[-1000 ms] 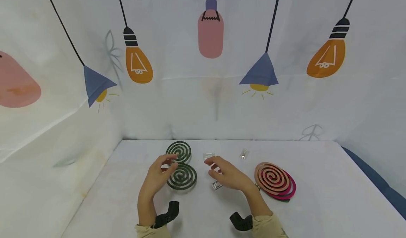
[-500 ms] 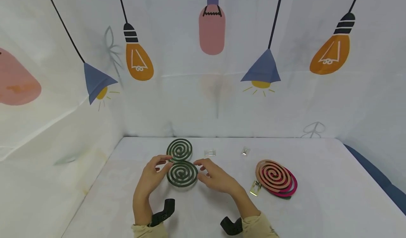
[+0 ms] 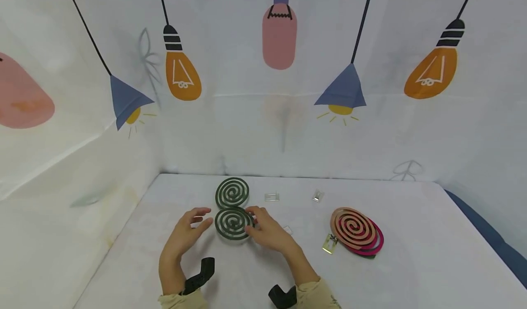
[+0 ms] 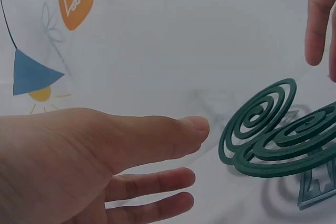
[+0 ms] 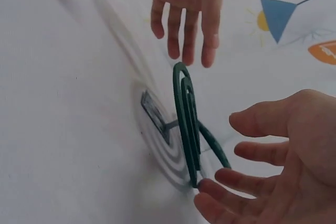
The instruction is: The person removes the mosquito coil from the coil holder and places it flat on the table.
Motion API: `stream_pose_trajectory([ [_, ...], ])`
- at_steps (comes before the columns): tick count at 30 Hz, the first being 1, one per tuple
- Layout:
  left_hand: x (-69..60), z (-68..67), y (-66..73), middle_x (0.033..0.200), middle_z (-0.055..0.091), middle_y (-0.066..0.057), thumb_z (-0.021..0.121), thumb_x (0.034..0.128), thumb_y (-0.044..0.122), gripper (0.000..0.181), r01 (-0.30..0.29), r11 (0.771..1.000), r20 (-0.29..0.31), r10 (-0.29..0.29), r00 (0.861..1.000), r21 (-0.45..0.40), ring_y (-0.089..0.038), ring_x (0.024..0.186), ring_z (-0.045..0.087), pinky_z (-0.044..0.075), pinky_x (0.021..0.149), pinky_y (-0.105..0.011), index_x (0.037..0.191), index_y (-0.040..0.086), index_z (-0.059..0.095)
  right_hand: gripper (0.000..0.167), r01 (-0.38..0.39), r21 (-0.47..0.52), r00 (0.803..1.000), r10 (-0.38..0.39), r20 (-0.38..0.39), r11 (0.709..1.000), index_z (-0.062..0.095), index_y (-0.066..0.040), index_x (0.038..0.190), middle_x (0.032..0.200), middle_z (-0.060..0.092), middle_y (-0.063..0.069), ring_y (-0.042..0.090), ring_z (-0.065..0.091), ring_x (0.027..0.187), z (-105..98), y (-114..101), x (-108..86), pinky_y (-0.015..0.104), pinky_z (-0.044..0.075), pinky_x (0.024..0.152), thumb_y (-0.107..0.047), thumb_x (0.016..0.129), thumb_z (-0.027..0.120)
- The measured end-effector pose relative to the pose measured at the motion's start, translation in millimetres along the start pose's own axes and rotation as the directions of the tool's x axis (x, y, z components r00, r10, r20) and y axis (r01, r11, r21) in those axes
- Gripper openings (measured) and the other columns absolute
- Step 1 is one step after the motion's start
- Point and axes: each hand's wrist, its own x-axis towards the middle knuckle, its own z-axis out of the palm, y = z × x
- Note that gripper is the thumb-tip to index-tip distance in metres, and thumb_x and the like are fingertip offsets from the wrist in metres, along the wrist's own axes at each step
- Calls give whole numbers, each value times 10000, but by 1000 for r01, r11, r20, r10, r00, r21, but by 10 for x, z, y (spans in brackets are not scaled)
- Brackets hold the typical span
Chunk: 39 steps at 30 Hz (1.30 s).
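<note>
Two dark green spiral coils stand out on the white counter [image 3: 411, 272], and the near coil [image 3: 233, 223] is the landmark for everything else. It sits raised on a small metal stand [image 5: 167, 127], seen beneath it in both wrist views. Directly beyond the near coil is the far coil [image 3: 232, 192]; their rims meet in the head view, though I cannot tell whether they touch.

Left of the near coil, and apart from it, is the left hand [image 3: 183, 233]: its grip is wide, thumb clear of the fingers, holding nothing. At the near coil's right rim is the right hand [image 3: 267, 230], its grip also wide, fingers loosely bent; contact with the rim cannot be made out.

Right of the near coil and farther back lie a clear rectangular piece [image 3: 272, 197] and, beyond that, a silvery piece [image 3: 318, 196]. Well to the near coil's right rests a tan coil [image 3: 353, 226] over a crimson coil [image 3: 379, 240], with a gold-coloured piece [image 3: 330, 243] on the side facing the near coil.
</note>
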Motion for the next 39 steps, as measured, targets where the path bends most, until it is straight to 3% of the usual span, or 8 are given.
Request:
stream_pose_trajectory([
  [7,9,26,-35,1339,489,-203,598,923,318,456,62,998,50,-61,997,-17,-383,1209,496,500,876,-450,1294,64,525,472,-37,-51,996,33,-79,998,417,-48,1353,1335,428,219,349,449,1241,29,6,17,516,401,990,-189,919,539],
  [13,21,71,-70,1320,481,-222,606,919,296,483,112,989,116,-101,988,-94,-398,1174,530,539,769,-390,1321,53,493,517,-63,-35,997,61,-54,997,406,-13,1368,1273,493,196,237,546,1016,22,61,19,371,473,784,-190,908,562],
  [20,40,143,-72,1253,498,-209,634,902,235,523,156,968,192,-118,974,-199,-246,1008,612,556,755,-409,1352,50,443,574,-54,-5,999,54,-2,999,366,7,1404,1263,521,183,131,503,873,37,85,40,250,426,684,-185,908,580],
  [31,71,193,-51,1185,502,-210,656,879,140,572,162,959,152,-128,980,-231,-195,869,601,569,677,-366,1387,48,410,523,-58,54,998,57,7,997,422,-16,1381,1290,509,170,248,563,1039,41,84,42,359,498,792,-223,924,571],
  [39,86,199,-19,1124,503,-206,643,886,128,563,136,961,129,-108,986,-241,-184,785,625,572,671,-355,1388,33,406,508,-45,91,999,44,15,995,420,-25,1386,1300,497,175,237,579,1024,-14,18,28,346,505,758,-218,934,550],
])
